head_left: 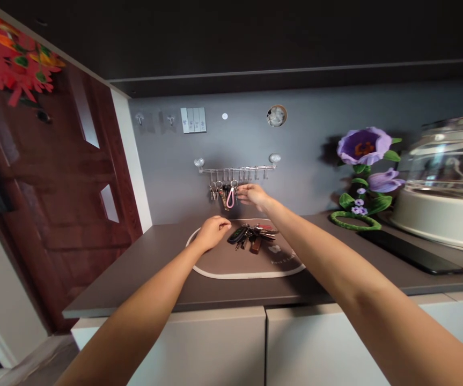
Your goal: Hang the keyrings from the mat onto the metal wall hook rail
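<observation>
My right hand reaches up to the hook rail on the wall. Its fingers are stretched out, slightly apart, beside a hanging key ring with a pink strap; whether the fingertips touch it is hard to see. Other keys hang from the hooks left of it, while the hooks at the right end are bare. My left hand is low over the left part of a brown mat, fingers curled in, with nothing visible in them. Just right of it lies a pile of keys with dark fobs.
A dark shelf overhangs the counter. On the right are a purple knitted flower, a black phone and a cream appliance with a clear cover. A dark red door stands left.
</observation>
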Available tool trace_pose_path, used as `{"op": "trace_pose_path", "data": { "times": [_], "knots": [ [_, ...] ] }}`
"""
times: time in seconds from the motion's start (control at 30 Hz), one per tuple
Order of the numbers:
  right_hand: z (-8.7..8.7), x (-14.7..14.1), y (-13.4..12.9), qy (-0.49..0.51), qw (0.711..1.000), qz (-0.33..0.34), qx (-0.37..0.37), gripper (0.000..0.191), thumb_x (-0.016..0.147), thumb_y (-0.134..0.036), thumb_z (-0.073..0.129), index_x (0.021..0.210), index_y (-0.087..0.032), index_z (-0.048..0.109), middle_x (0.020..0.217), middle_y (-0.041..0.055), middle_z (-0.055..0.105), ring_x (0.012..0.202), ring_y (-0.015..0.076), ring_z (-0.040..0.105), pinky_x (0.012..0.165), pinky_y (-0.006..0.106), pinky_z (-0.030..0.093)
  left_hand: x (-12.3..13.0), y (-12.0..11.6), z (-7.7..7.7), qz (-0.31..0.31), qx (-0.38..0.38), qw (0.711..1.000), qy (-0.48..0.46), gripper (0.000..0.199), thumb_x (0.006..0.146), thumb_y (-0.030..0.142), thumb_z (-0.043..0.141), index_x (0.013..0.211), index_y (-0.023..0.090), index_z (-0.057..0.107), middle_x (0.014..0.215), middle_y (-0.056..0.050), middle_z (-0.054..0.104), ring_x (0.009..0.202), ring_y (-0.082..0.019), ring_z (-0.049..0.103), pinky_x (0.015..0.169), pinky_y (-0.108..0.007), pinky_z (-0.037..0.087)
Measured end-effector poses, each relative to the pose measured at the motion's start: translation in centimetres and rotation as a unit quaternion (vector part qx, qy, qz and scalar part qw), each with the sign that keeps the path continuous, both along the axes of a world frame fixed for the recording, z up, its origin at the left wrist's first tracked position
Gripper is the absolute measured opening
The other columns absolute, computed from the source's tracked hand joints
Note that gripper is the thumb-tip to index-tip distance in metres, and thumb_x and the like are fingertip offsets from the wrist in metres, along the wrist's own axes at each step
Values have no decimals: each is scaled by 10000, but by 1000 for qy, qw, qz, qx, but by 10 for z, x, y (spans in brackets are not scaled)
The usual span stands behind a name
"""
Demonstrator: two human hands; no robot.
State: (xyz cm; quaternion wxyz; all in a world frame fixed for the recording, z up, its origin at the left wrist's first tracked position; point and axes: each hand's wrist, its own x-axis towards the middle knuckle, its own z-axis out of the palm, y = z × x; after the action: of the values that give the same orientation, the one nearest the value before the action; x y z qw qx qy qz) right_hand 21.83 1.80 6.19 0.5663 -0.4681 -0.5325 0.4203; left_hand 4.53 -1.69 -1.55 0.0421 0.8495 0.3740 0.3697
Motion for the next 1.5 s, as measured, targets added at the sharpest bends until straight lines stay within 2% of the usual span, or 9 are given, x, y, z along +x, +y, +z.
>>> {"op": "trace_pose_path", "data": {
  "times": [0.27,0.47,0.67,0.8,0.97,1.23,1.4,1.5],
  "knots": [
    [-19,4,-23,42,998,50,4,97,772,-96,502,821,-160,555,897,48,652,735,95,615,784,295,458,4,-3,-1,8,1,1000,-20,200,772,234,497,853,160,664,829,-45,631,725,-129,549,716,-253,427],
    [-34,9,-43,49,998,36,15,105,753,-103,537,841,-158,550,861,48,640,662,89,607,666,244,482,10,-3,0,20,-9,999,-33,199,762,242,512,858,156,662,825,-44,633,711,-124,554,713,-250,435],
    [-49,16,-58,55,998,25,15,96,757,-88,519,825,-154,536,750,26,613,566,78,573,561,218,480,16,-4,15,8,-15,1000,-3,214,743,261,523,863,154,664,847,-48,651,732,-140,566,712,-254,430],
    [-62,20,-56,57,998,2,18,108,758,-65,502,815,-154,524,683,3,596,504,60,538,558,216,481,24,0,22,7,-44,999,24,215,722,268,540,850,150,666,820,-47,660,720,-148,575,689,-254,431],
    [-72,24,-48,17,999,-17,26,100,766,-64,481,806,-150,511,611,-24,561,438,42,486,475,172,425,37,7,13,20,-73,997,6,247,698,264,562,889,137,654,858,-58,665,751,-157,588,719,-256,441],
    [-73,24,-32,-27,997,-36,54,84,761,-91,482,815,-146,515,627,-15,562,441,46,485,458,176,416,47,19,-7,-16,-55,998,14,362,700,317,568,1013,141,611,967,-83,622,846,-190,572,787,-303,446],
    [-74,23,-28,-51,995,-47,72,84,759,-121,485,829,-145,525,636,-7,575,460,54,493,456,176,406,44,21,-8,-65,-57,996,26,410,748,262,519,1148,174,522,1143,-80,542,1039,-197,498,935,-327,366],
    [-74,25,-28,-62,994,-56,77,83,754,-140,494,827,-143,533,638,-5,580,484,58,504,486,180,419,41,18,-6,-89,-47,994,40,338,754,271,517,1080,189,553,1119,-67,540,1062,-195,468,961,-345,336]
  ]
}}
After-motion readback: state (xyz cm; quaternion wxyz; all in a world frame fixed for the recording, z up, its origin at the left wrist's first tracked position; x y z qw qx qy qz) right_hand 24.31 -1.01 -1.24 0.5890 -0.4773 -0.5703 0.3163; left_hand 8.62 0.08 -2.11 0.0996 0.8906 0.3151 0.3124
